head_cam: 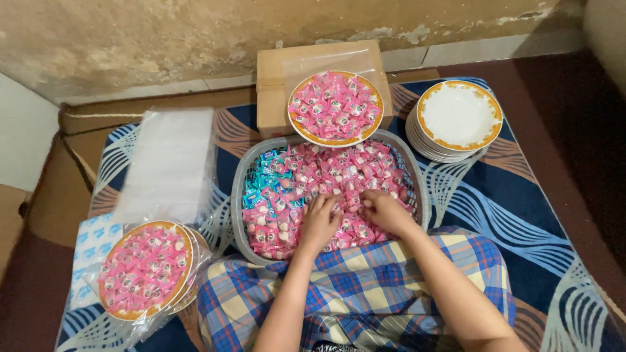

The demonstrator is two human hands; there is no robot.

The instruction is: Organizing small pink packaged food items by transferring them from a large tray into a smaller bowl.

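A grey plastic basket [238,195] in front of me holds a heap of pink wrapped candies [326,173] and a patch of blue wrapped candies [264,176] at its left. My left hand [319,221] rests palm down in the pink candies at the near side, fingers dug in. My right hand [386,210] lies beside it, also pressed into the pink candies. Whether either hand grips candies is hidden. A plate filled with pink candies [334,107] sits on a cardboard box [274,78] behind the basket.
A stack of white plates with orange rims [458,117] stands at the back right. Clear plastic bags [171,163] lie at the left. Bagged plates of pink candies [145,268] sit at the near left. A blue patterned mat [515,208] covers the floor, with a wall behind.
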